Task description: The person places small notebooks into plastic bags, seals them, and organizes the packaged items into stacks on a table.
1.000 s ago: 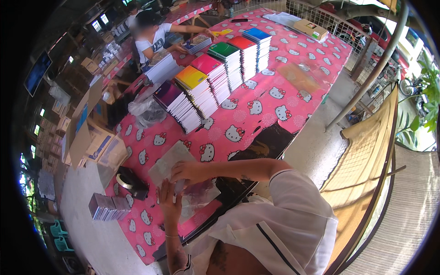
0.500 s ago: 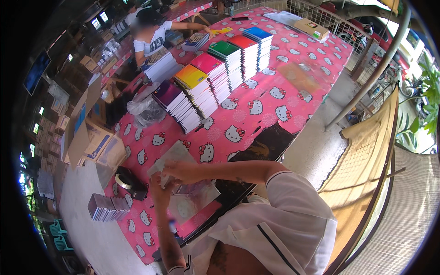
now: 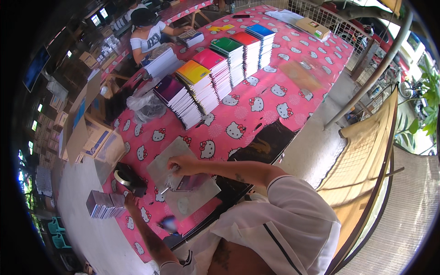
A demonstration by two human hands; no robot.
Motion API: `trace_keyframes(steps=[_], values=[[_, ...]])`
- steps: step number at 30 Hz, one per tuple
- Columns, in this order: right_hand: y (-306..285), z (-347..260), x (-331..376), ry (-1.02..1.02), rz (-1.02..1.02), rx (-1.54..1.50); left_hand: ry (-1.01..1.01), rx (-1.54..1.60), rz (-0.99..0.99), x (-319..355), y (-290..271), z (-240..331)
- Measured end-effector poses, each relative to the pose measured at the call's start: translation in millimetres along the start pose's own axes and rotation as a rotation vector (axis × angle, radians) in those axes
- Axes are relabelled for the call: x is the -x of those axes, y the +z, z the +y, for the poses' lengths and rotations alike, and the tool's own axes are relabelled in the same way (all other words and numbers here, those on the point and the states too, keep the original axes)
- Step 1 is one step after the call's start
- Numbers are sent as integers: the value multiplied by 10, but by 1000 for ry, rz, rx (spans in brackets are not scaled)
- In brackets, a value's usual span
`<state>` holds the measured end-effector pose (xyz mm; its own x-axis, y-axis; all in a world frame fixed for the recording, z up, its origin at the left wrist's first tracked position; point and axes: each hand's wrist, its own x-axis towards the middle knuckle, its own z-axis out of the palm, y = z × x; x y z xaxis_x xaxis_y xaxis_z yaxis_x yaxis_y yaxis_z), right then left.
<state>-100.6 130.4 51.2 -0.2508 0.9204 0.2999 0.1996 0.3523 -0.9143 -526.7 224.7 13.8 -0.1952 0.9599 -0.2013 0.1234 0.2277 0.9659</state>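
My right hand [image 3: 182,165] is closed on the clear plastic wrap [image 3: 171,182] at one end of a small purple notebook [image 3: 189,182]. The notebook lies on a greyish translucent sheet [image 3: 195,201] on the table. Over at the left, my left hand [image 3: 132,202] is at the near end of a black tape dispenser [image 3: 136,187] with a large roll of tape. Its fingers are too small and blurred for me to tell whether they grip anything. Beside that hand sits a stack of small purple-covered notebooks [image 3: 104,204] at the table edge.
Tall stacks of spiral notebooks, including a yellow one [image 3: 194,72], run across the pink patterned table [image 3: 270,110]. A crumpled plastic bag [image 3: 146,107] lies near them. An open cardboard box [image 3: 97,140] stands at the left. Across the table, a person [image 3: 149,41] handles notebooks.
My left hand has left the plastic wrap and moved left to the tape dispenser. My right hand stays at the wrap. The person across has drawn an arm back from the yellow pieces.
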Motion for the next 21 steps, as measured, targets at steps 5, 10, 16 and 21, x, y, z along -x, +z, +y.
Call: trace_keyframes(steps=[5, 10, 16, 21], values=[[-2, -19, 18, 85, -17, -48, 28, 189, 101, -101, 237, -28], [10, -38, 22, -1, 18, -17, 148, 139, 151, -107, 295, -45], [-33, -78, 15, 60, -39, 19, 205, 329, 306, 5, 479, -512], [139, -25, -23, -59, 41, -2, 574, -1245, 267, 202, -402, -660]])
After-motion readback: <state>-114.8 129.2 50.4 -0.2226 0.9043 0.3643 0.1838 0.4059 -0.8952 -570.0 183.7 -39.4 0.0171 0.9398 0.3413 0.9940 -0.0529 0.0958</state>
